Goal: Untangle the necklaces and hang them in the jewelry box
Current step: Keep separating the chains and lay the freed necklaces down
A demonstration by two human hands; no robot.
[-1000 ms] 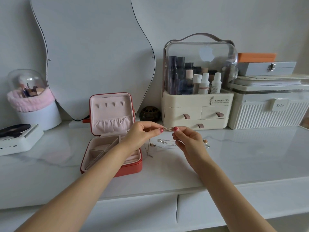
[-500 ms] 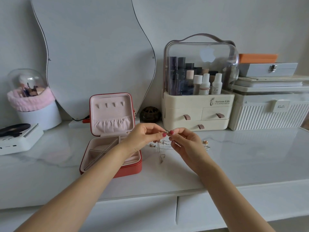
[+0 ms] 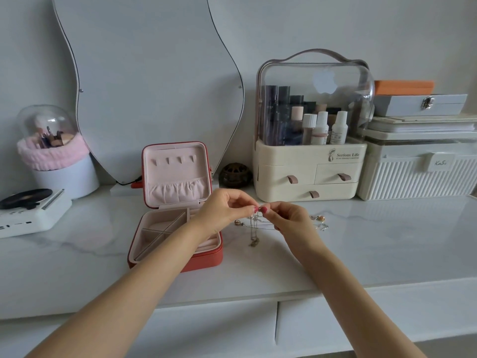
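Note:
My left hand (image 3: pixel 224 212) and my right hand (image 3: pixel 291 220) meet fingertip to fingertip above the marble top, both pinching a thin silver necklace (image 3: pixel 254 229). Its chain hangs down in a doubled loop, and the pendant end touches the surface. More tangled chain and a small pearl-like bead (image 3: pixel 320 218) lie on the table behind my right hand. The red jewelry box (image 3: pixel 178 262) stands open just left of my hands. Its pink lid is upright, with a row of small hooks (image 3: pixel 172 159) that are bare.
A curved mirror (image 3: pixel 144 81) leans on the wall behind the box. A cream cosmetics organiser (image 3: pixel 309 171) and a ribbed white storage box (image 3: pixel 418 174) stand at the back right. A small white record player (image 3: pixel 28 213) and a brush holder (image 3: pixel 59 153) sit at the left.
My hands have come closer together and the necklace now hangs down in a loop between them, with its pendant lowered to the tabletop.

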